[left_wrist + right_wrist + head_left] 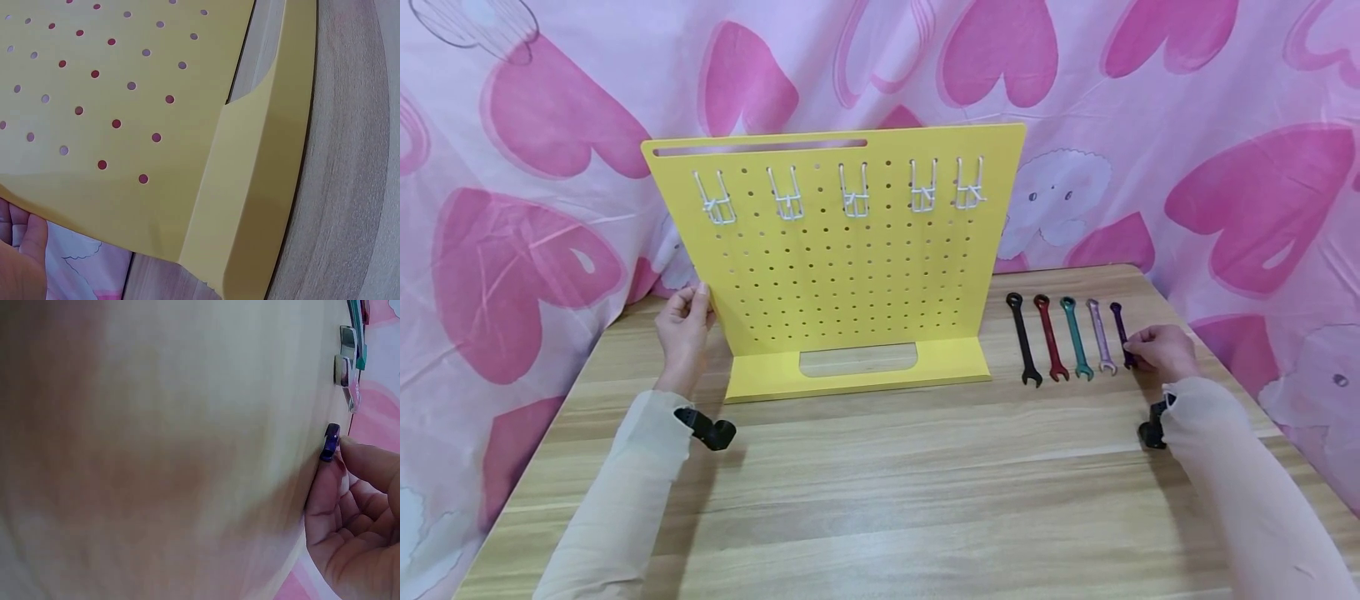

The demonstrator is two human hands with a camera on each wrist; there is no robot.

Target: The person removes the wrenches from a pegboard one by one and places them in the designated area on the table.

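A yellow pegboard (850, 275) stands upright on its foot, with several white wire hooks (855, 190) along its upper part. My left hand (685, 327) holds the board's left side edge; in the left wrist view the same hand (25, 250) shows only partly, at the lower left. On the right, my right hand (1163, 350) pinches the small purple wrench (1121, 329) near its lower, open end. That wrench's end (330, 442) sits between thumb and fingers in the right wrist view. Left of it lie a pale lilac wrench (1101, 333), a green wrench (1077, 337), a red wrench (1050, 337) and a black wrench (1023, 337).
Everything rests on a wood-grain table (925, 492). Behind it hangs a pink curtain (865, 67) with heart prints, close to the table's back edge. Both wrists carry a small black camera (715, 431).
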